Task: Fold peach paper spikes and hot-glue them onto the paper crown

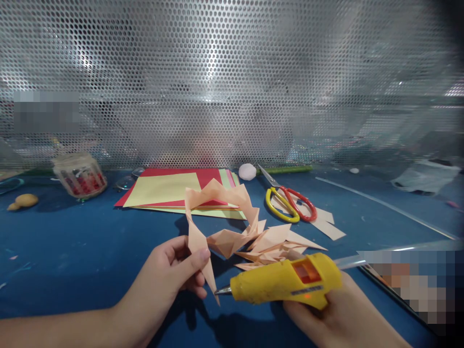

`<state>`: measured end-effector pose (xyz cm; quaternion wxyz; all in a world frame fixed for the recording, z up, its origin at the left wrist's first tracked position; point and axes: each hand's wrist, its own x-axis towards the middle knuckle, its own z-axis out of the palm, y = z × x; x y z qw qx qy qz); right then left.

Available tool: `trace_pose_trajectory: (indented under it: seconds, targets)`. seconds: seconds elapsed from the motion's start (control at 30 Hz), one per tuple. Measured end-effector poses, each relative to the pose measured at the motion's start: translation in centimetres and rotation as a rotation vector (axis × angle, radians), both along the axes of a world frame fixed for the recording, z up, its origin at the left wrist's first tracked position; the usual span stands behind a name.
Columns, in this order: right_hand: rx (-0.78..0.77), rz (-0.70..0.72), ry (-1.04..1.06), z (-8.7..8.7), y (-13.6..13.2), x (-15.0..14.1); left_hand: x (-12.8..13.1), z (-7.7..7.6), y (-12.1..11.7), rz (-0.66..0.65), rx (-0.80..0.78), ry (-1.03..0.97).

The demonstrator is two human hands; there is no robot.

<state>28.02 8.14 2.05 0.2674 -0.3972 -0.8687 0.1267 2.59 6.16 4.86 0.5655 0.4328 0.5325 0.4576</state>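
Observation:
My left hand (181, 270) pinches a ring of folded peach paper (226, 241) at its left front, thumb on top and fingers beneath. A pointed paper end hangs down past the thumb. In my right hand (337, 309) is a yellow hot glue gun (275, 280), its orange light lit and a clear glue stick (350, 261) sticking out of the back. The metal nozzle points left and meets, or nearly meets, the hanging paper point; I cannot tell whether it touches. Behind the gun lies a pile of folded peach paper pieces (270, 241).
Coloured paper sheets (163, 188) lie at the back. Scissors with yellow and red handles (290, 203) rest on paper strips (328, 222). A jar with red contents (79, 176) stands at left. A perforated metal screen (217, 87) closes off the blue table's rear.

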Motion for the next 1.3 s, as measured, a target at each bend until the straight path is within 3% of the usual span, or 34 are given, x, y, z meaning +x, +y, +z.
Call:
trace_pose_trajectory:
  seconds: [1.3]
  targets:
    - [-0.046, 0.005, -0.033, -0.32, 0.07, 0.17, 0.12, 0.14, -0.02, -0.039, 0.002, -0.004]
